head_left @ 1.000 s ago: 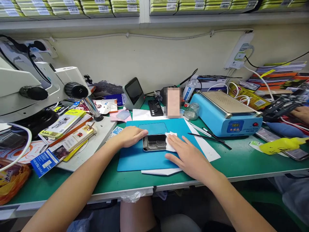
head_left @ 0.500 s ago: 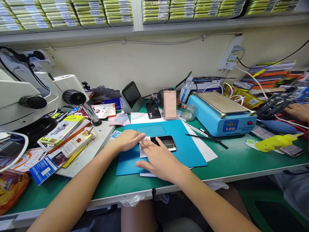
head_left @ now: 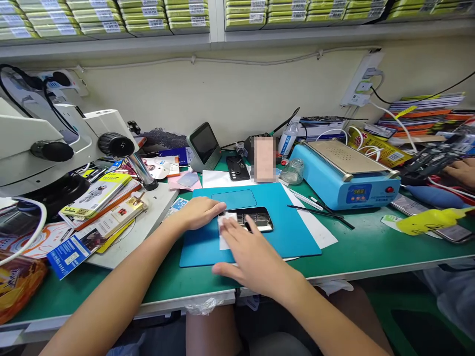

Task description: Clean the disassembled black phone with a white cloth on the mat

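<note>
A phone (head_left: 264,220) with a dark glossy top face lies flat on a blue mat (head_left: 293,237). My left hand (head_left: 202,213) is at the phone's left end, its fingers closed against that edge and partly hidden. With fingers stretched and thumb spread apart, my right hand (head_left: 250,249) rests over the phone's left part. Its fingertips press on a white wipe (head_left: 223,241), which covers the phone's left end and hangs onto the mat. The right fingers are slightly blurred.
To the right stands a blue heating machine (head_left: 330,185), beside a glass jar (head_left: 293,172) and thin black tools (head_left: 326,213). A microscope (head_left: 115,145) and piled packages (head_left: 100,198) are on the left. Another person's hand (head_left: 462,170) shows at the far right.
My right hand has slid towards me and slightly right with the wipe, uncovering more of the phone's top face. My left hand stays at the phone's left end. The view has shifted a little.
</note>
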{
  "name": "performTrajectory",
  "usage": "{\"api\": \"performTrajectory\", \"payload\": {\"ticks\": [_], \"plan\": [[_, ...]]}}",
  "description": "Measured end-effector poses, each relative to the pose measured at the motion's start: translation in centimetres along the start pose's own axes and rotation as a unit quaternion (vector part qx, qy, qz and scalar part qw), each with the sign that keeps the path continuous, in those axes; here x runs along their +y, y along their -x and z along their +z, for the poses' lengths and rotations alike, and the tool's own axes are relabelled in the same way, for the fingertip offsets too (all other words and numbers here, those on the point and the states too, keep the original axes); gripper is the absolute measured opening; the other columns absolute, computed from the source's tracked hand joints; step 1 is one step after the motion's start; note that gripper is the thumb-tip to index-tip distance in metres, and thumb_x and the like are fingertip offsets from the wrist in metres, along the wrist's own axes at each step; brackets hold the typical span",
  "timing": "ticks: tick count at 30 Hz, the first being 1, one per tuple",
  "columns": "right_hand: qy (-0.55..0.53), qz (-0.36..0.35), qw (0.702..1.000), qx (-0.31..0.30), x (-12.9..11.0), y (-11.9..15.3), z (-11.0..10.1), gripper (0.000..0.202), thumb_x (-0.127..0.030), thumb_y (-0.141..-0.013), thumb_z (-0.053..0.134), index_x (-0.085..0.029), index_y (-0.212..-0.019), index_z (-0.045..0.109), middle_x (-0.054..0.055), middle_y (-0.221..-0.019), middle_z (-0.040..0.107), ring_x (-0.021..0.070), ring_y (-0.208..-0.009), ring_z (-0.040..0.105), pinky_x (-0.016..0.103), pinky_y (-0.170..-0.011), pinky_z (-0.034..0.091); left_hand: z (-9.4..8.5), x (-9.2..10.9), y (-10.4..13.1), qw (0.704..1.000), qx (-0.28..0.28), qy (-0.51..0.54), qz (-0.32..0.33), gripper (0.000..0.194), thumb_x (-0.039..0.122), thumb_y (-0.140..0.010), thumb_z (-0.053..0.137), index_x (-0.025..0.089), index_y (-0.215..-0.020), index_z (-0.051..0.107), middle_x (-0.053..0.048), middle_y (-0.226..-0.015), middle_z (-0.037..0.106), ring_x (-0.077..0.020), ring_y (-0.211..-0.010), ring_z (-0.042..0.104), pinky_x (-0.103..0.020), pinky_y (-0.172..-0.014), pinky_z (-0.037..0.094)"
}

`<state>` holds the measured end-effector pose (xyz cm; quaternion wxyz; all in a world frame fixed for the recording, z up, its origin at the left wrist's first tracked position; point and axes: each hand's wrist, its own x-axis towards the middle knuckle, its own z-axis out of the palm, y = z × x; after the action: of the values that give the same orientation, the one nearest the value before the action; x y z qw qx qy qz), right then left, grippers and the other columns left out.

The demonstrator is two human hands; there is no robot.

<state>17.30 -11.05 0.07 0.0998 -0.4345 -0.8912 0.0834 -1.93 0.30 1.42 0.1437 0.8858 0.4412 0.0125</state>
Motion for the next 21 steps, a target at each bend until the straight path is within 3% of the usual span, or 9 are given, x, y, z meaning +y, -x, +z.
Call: {"api": "performTrajectory", "payload": {"ticks": [5,14,17,21], "plan": [[-0.027,-0.039,0.999,-0.02,0.1,-1.9,-0.7,0.072,-0.065,-0.101,0.039,-0.01,-0.146,0.05,0.017,-0.16,0.037,0.0298,-0.154,0.024,0.062,-0.124,0.017,0.1,-0.2,-0.1,1.0,0.004,-0.004,0.004,0.066,0.054,-0.101,0.009,0.02,-0.075,0.059,-0.008,-0.082,0.07,-0.0243,-0.076,0.061,-0.032,-0.066,0.036],[0.038,0.066,0.997,-0.033,5.0,4.5,-2.1,0.069,-0.062,-0.103,0.035,-0.018,-0.156,0.038,0.013,-0.162,0.031,0.0316,-0.151,0.031,0.064,-0.122,0.022,-0.1,0.0,0.0,1.0,0.005,0.012,-0.009,0.065,0.058,-0.1,0.014,0.02,-0.074,0.061,-0.008,-0.079,0.068,-0.0256,-0.074,0.061,-0.033,-0.065,0.036],[0.049,0.07,0.996,-0.026,4.8,4.3,-1.9,0.074,-0.064,-0.102,0.034,-0.013,-0.155,0.038,0.015,-0.161,0.033,0.0337,-0.151,0.031,0.065,-0.121,0.023,-0.2,0.0,0.1,1.0,0.002,0.016,-0.008,0.066,0.058,-0.1,0.014,0.02,-0.073,0.06,-0.008,-0.079,0.069,-0.0248,-0.073,0.061,-0.033,-0.064,0.036],[0.032,0.031,0.998,-0.034,2.4,1.8,-1.0,0.092,-0.075,-0.095,0.037,-0.005,-0.154,0.037,0.018,-0.161,0.031,0.0359,-0.152,0.027,0.066,-0.123,0.019,-0.3,0.0,0.0,1.0,0.003,0.014,-0.005,0.065,0.057,-0.1,0.014,0.02,-0.073,0.059,-0.008,-0.079,0.068,-0.0249,-0.074,0.06,-0.033,-0.064,0.035]]}}
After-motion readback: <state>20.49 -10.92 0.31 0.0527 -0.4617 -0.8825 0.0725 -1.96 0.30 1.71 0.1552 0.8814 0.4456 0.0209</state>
